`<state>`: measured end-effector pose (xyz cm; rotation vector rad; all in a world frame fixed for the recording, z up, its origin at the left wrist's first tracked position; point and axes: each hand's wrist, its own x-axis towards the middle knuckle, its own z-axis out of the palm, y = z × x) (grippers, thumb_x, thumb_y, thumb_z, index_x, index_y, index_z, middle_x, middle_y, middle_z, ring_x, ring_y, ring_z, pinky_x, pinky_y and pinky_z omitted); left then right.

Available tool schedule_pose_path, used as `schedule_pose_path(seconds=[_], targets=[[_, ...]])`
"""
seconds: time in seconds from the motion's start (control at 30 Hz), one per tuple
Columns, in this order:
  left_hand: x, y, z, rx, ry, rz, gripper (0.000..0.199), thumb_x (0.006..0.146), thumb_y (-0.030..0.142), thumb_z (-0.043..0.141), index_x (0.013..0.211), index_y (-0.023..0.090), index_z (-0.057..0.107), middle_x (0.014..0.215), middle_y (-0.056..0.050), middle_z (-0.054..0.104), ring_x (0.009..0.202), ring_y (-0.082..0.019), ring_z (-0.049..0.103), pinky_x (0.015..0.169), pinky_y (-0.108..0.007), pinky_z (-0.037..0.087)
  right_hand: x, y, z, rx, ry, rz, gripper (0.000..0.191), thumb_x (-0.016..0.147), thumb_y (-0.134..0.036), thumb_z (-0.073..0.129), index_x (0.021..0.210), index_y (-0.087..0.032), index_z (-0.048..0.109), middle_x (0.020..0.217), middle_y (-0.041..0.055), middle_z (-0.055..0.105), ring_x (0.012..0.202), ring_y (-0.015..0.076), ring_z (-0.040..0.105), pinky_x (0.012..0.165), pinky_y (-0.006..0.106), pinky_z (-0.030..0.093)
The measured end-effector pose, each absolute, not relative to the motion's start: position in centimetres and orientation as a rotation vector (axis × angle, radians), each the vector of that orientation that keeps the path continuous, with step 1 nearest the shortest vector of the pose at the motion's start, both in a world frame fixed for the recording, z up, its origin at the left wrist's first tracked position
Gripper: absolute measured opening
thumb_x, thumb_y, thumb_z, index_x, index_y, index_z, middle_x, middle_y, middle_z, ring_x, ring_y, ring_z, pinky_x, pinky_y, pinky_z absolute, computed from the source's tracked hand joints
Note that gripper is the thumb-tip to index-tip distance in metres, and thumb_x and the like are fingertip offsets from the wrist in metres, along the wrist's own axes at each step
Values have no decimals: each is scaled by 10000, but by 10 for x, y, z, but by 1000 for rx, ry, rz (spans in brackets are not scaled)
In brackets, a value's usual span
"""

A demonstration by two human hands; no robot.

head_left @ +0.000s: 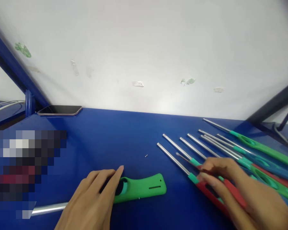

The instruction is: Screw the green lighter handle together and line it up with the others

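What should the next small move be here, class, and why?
Probably bring the thin-shafted tool over to the small metal piece: that piece lies loose on the blue table, the right grip holds the tool, and the left grip rests on the green handle, seemingly steadying it.

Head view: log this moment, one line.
left hand: on green lighter; right hand: apparently pinching thin metal-tipped tool; tiny metal piece: on blue table

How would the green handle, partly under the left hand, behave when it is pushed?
The green handle looks like moulded plastic, so it is probably stiff and light. Its broad, flattish shape suggests it would slide on the blue table rather than roll.
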<state>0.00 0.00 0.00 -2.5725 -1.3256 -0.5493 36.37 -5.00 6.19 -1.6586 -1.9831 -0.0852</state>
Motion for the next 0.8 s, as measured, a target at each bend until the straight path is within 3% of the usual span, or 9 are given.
schedule_pose_path(seconds=[0.2, 0.33, 0.4, 0.47, 0.63, 0.7, 0.8], targets=[[40, 8, 44, -2545, -1095, -603, 528, 922, 60, 447, 1375, 171, 693, 1165, -106, 809, 1032, -315, 800, 867, -519, 709, 360, -28, 97, -1640, -2033, -138, 335, 1074, -629, 534, 1149, -319, 635, 728, -22, 689, 508, 186, 637, 488, 296, 487], [61, 18, 65, -2516, -1001, -564, 539, 817, 1, 373, 1100, 157, 805, 985, -92, 841, 840, -317, 823, 658, -480, 720, 340, 7, 116, -1570, -2285, 158, 229, 1114, -462, 563, 1033, -315, 718, 500, -87, 546, 394, 153, 497, 466, 294, 357], [62, 24, 71, -2494, -1034, -512, 542, 788, -1, 357, 1025, 160, 817, 948, -102, 840, 796, -322, 820, 578, -455, 700, 328, 28, 118, -1575, -2366, 232, 144, 1080, -393, 644, 1056, -298, 749, 544, -74, 626, 446, 157, 540, 502, 298, 329], [57, 29, 74, -2451, -1042, -487, 547, 781, 1, 345, 1006, 150, 820, 951, -119, 840, 804, -338, 821, 569, -466, 693, 316, 47, 114, -1577, -2430, 303, 103, 1042, -337, 705, 1094, -288, 779, 718, -26, 754, 599, 182, 655, 559, 296, 341], [30, 36, 75, -2391, -1140, -529, 482, 937, 65, 362, 1088, 169, 808, 1024, -104, 832, 901, -338, 807, 700, -505, 697, 292, 78, 93, -1522, -2501, 495, 52, 989, -318, 768, 997, -284, 806, 644, -41, 717, 614, 182, 663, 567, 286, 335], [21, 37, 74, -2389, -1278, -557, 426, 1033, 172, 380, 1135, 203, 792, 1048, -90, 824, 930, -330, 796, 665, -466, 673, 288, 81, 87, -1516, -2483, 556, 113, 1003, -286, 743, 908, -267, 801, 682, -34, 743, 636, 174, 674, 596, 281, 369], [17, 38, 72, -2409, -1385, -573, 448, 1066, 232, 341, 1156, 244, 779, 1098, -79, 820, 965, -323, 792, 609, -425, 634, 288, 81, 86, -1532, -2425, 623, 172, 1024, -269, 712, 880, -254, 803, 698, -34, 740, 621, 149, 645, 642, 271, 407]])
